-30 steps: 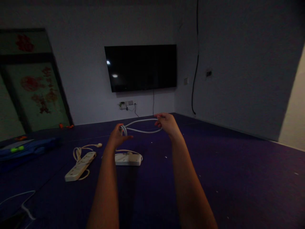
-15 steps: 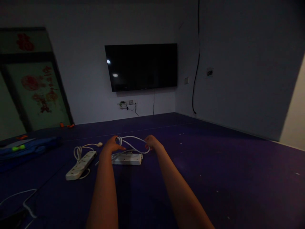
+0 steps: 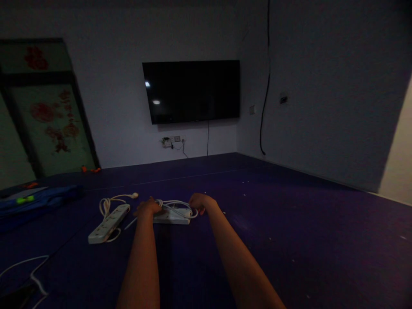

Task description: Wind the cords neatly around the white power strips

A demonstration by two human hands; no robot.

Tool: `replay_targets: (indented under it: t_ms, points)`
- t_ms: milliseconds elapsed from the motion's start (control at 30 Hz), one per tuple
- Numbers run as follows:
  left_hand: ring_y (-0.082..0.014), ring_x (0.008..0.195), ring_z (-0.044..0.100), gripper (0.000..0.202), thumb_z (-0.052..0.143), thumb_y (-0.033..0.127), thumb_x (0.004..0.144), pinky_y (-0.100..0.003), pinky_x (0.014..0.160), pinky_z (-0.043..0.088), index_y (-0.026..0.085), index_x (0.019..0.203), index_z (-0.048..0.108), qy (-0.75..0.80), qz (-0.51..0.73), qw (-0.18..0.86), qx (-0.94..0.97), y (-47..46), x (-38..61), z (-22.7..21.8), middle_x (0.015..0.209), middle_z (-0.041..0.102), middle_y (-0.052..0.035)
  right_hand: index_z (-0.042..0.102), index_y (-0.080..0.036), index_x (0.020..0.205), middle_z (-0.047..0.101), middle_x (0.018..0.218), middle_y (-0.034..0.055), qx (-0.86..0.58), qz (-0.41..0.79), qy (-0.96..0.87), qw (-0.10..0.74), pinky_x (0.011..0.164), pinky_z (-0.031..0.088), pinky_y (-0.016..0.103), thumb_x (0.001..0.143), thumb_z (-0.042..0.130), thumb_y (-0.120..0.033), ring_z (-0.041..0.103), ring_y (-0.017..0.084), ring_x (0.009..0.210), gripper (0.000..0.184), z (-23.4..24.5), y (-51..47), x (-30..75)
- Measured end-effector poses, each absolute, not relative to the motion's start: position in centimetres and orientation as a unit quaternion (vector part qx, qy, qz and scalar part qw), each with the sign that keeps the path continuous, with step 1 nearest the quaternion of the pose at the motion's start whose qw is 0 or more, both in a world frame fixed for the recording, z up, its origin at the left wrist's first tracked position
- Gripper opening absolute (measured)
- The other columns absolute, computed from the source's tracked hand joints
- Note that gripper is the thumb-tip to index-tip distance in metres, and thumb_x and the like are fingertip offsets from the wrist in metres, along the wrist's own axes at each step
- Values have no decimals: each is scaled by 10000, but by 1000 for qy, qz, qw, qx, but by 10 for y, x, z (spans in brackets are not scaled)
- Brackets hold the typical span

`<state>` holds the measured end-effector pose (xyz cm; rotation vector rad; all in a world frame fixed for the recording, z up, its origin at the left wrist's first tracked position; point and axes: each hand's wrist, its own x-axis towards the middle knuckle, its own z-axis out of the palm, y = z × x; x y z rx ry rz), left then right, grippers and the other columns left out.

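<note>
The white cable (image 3: 175, 201) lay looped over the power strip (image 3: 172, 218) on the purple floor (image 3: 289, 240), between the left hand (image 3: 148, 207) and right hand (image 3: 201, 202); whether their fingers pinched it, I couldn't tell. Its springy loops, seemingly untied, risked uncoiling if released.

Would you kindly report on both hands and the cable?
Left hand at left side of looped cable, right hand at right side; grips unclear. Loops over near power strip. Second strip off left.
</note>
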<state>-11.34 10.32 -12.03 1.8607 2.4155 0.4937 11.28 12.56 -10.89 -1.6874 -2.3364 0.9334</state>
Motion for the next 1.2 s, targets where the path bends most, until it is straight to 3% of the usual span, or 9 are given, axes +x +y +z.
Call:
replay_targets:
  t_ms: [67, 167, 267, 367, 467, 600, 800, 933, 1200]
  points:
    - [-559, 1247, 363, 1109, 712, 655, 436, -685, 850, 354, 134, 1374, 436, 818, 135, 40, 557, 96, -110, -124, 1401, 398, -317, 696, -109, 782, 690, 644, 63, -553, 303, -775, 51, 539, 516, 233, 763, 637, -209, 642, 141, 546, 117, -109, 126, 110]
    - [-485, 1393, 92, 1183, 648, 696, 502, -710, 962, 232, 124, 1464, 266, 810, 100, 41, 577, 88, -102, -129, 1533, 168, -255, 678, -102, 728, 696, 678, 89, -553, 294, -778, 43, 517, 512, 247, 771, 663, -314, 654, 170, 572, 217, -110, 127, 108]
    - [-409, 1425, 24, 1208, 684, 658, 495, -708, 1025, 80, 225, 1494, 161, 750, 59, 48, 657, 83, -100, -131, 1555, 165, -170, 668, -102, 682, 703, 717, 106, -550, 288, -783, 39, 522, 512, 254, 748, 696, -354, 671, 196, 622, 262, -112, 127, 108]
    - [-421, 1408, 146, 1257, 764, 580, 438, -668, 1044, 124, 274, 1493, 152, 691, 54, 48, 719, 78, -106, -131, 1541, 233, -161, 682, -105, 707, 710, 754, 111, -546, 290, -785, 42, 538, 510, 247, 737, 710, -356, 679, 199, 656, 254, -115, 127, 109]
    - [-383, 1340, 341, 1087, 735, 583, 517, -519, 1050, 274, 293, 1459, 276, 647, 65, 35, 759, 73, -114, -130, 1496, 352, -135, 704, -108, 776, 718, 784, 112, -541, 296, -786, 46, 543, 502, 235, 777, 669, -342, 679, 187, 664, 236, -115, 126, 111]
    - [-340, 1256, 450, 916, 675, 661, 560, -396, 1031, 325, 252, 1351, 459, 614, 68, 28, 786, 69, -117, -127, 1371, 506, -119, 722, -124, 911, 728, 896, 120, -541, 292, -786, 65, 570, 492, 226, 822, 616, -321, 684, 183, 724, 241, -110, 123, 118]
    - [-368, 1214, 473, 882, 717, 639, 506, -402, 1025, 322, 196, 1247, 538, 600, 85, 50, 794, 73, -113, -127, 1269, 561, -160, 710, -143, 1062, 693, 1099, 128, -552, 258, -785, 106, 618, 479, 217, 859, 573, -317, 679, 202, 866, 301, -100, 117, 132]
    - [-338, 1138, 533, 799, 704, 662, 489, -370, 969, 383, 199, 1129, 587, 607, 124, 110, 778, 74, -114, -124, 1172, 615, -124, 698, -147, 1110, 707, 1071, 116, -557, 237, -785, 131, 657, 487, 225, 876, 556, -316, 680, 214, 897, 322, -90, 116, 143]
    - [-317, 898, 655, 755, 406, 858, 599, -399, 747, 529, 174, 852, 600, 672, 236, 306, 631, 61, -130, -109, 904, 695, -144, 630, -157, 1226, 616, 1266, 107, -533, 180, -794, 231, 925, 448, 248, 922, 487, -355, 566, 223, 1181, 390, -64, 120, 164]
